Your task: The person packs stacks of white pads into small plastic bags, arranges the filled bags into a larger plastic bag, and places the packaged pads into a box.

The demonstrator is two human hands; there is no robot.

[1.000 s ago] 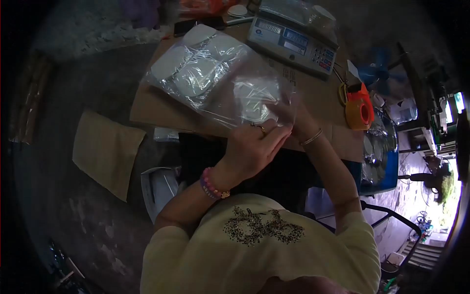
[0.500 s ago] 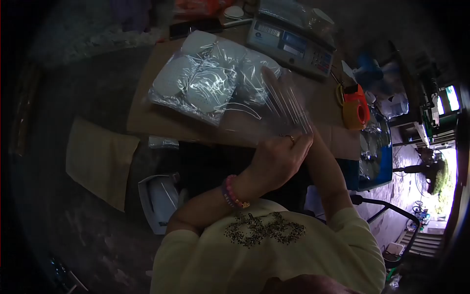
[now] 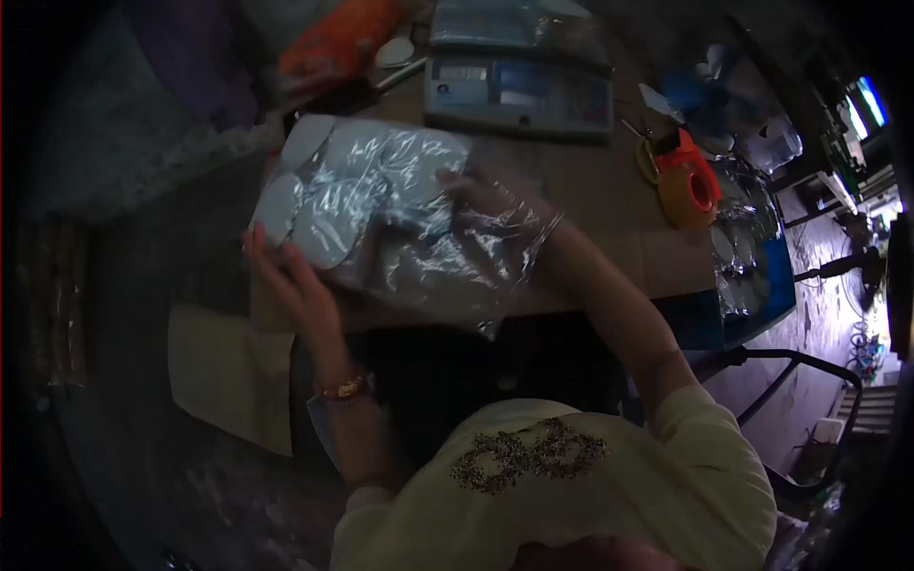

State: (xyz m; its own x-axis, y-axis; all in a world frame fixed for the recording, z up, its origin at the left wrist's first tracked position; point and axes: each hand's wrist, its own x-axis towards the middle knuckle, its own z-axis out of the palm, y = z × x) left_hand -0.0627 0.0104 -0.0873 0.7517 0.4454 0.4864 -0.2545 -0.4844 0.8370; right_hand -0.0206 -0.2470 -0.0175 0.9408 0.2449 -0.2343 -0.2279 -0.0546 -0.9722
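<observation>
A clear plastic bag lies on the cardboard-covered table, with several white round discs packed in its left part. My left hand rests against the bag's lower left corner, its fingers spread along the edge. My right hand is inside the bag's loose right end and shows through the film. Its fingers stretch toward the discs, not wrapped round anything I can see.
A digital scale stands at the back. An orange tape dispenser sits to the right beside scissors. Below it is a blue crate with wrapped discs. A cardboard flap is at lower left.
My left hand has let go of the bag's open end and moved left to its lower corner. My right hand has reached further into the bag. The bag has shifted left and slightly turned.
</observation>
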